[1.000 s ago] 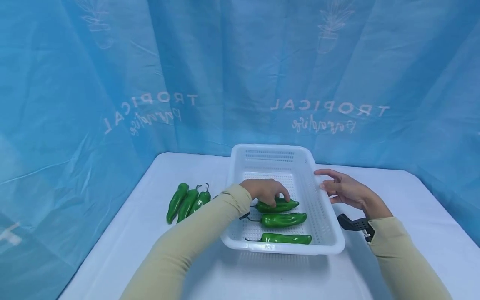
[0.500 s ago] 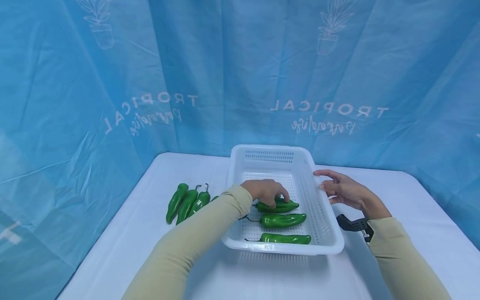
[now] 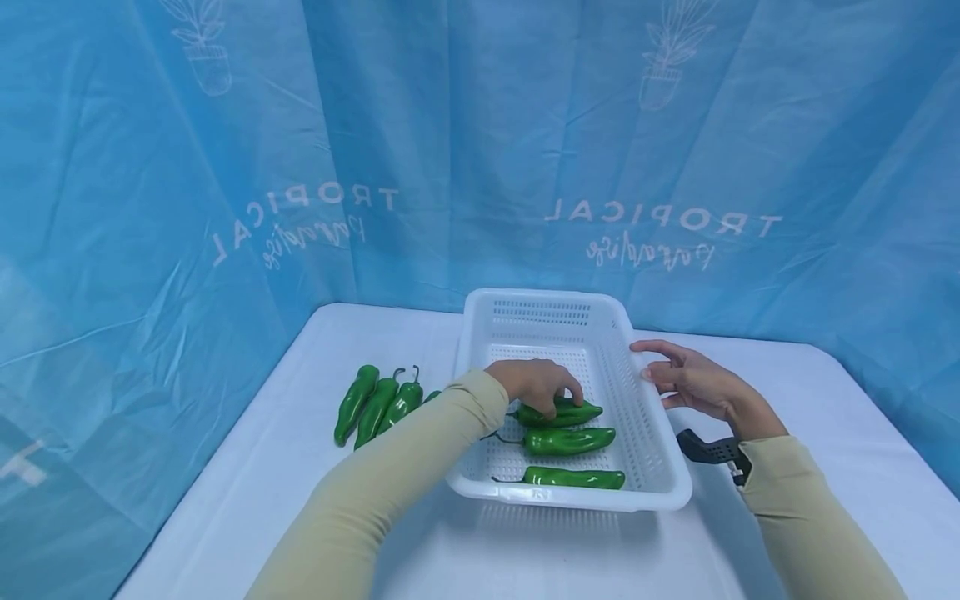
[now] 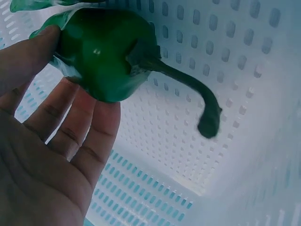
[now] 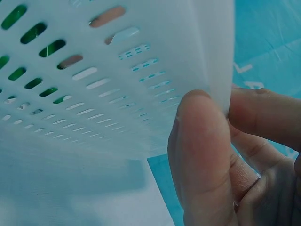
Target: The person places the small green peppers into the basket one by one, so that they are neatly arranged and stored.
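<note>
A white perforated basket (image 3: 570, 497) holds several green peppers. Inside it, my left hand (image 3: 534, 385) grips the farthest pepper (image 3: 573, 412), thumb on one side and fingers on the other; the left wrist view shows this pepper (image 4: 110, 52) with its curved stem pointing away from the palm. Nearer the front lie a second pepper (image 3: 567, 442) and a third pepper (image 3: 573, 477). At the basket's right side my right hand (image 3: 693, 382) pinches the rim between thumb and fingers, as the right wrist view shows with the thumb (image 5: 202, 150) against the wall.
Left of the basket, several green peppers (image 3: 372, 408) lie side by side on the white table (image 3: 247, 467), partly hidden by my left sleeve (image 3: 390, 492). A blue printed curtain (image 3: 510, 167) hangs behind the table and along its left side. A black strap (image 3: 708, 450) circles my right wrist.
</note>
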A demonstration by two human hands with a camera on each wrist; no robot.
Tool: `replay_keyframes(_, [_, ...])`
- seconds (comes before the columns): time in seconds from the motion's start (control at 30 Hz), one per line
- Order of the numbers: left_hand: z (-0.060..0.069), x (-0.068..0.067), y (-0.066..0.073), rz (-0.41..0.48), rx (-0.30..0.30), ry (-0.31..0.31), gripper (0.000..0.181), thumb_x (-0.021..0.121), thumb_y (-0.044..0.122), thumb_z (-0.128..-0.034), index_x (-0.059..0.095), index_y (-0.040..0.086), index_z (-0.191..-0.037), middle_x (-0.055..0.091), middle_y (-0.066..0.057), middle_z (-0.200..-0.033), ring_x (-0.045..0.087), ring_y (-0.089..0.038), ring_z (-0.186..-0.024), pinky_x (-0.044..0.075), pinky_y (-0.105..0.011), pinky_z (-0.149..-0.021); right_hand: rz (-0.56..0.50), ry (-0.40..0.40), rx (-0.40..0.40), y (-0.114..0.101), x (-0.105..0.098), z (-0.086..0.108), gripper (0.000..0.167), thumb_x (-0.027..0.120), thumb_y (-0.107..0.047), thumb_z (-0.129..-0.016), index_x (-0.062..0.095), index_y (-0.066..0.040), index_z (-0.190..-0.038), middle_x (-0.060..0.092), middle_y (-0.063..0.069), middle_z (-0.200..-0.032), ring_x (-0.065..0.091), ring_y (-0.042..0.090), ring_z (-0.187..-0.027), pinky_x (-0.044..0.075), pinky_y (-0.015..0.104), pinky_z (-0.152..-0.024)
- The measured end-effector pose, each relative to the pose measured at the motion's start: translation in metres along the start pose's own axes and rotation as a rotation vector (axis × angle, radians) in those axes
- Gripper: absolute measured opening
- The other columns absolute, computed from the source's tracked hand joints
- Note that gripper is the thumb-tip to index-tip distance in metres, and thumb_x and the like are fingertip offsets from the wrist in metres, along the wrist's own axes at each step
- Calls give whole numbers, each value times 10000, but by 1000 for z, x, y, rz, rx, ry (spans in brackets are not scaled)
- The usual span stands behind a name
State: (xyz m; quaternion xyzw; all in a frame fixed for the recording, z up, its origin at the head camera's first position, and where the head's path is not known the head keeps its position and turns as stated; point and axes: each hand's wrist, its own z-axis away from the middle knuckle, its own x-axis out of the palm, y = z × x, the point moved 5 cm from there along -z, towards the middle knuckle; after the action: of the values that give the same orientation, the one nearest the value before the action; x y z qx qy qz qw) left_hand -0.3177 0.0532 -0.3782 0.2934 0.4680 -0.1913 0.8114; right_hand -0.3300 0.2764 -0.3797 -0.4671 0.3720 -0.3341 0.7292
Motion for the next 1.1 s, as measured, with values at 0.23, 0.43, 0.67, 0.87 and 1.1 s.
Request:
replay_keyframes(0.23, [-4,4,4,10,44,-50,472,696,141,-912,607,314,-1342,641,-28,-1316,591,-152,-1206,488,-327,-1031,-5,5,13,0,0,-1,570,620,-185,-978,335,-163,-1472,679,-78,-1116,715,169,-970,611,404,-791])
replay_keyframes(0.43, [-6,6,4,9,51,-53,473,708,155,-904,609,317,-1338,645,-21,-1306,592,-147,-1191,492,-321,-1019,-7,10,12,-1,0,-1,587,626,-187,-973,330,-151,-1479,677,-76,-1115,714,173,-967,610,406,-793])
replay_keyframes(0.67, [-4,4,5,8,54,-37,480,717,153,-890,616,313,-1331,645,-6,-1286,590,-138,-1147,502,-328,-1004,-7,0,-5,-2,1,0,580,619,-190,-977,333,-146,-1479,692,-97,-1107,725,176,-966,609,408,-795])
replay_keyframes(0.87, [-1,-4,4,52,49,-35,472,662,242,-937,560,266,-1397,652,-15,-1285,612,-132,-1130,512,-337,-994,-2,7,12,-2,2,-1,608,622,-194,-974,309,-133,-1492,681,-87,-1114,721,179,-967,609,399,-788])
replay_keyframes(1.1, [25,-44,15,146,117,56,468,613,304,-974,527,240,-1429,616,-29,-1357,589,-168,-1236,503,-347,-1024,5,10,14,-2,0,-1,605,625,-202,-973,313,-148,-1489,669,-83,-1129,716,182,-985,608,414,-801])
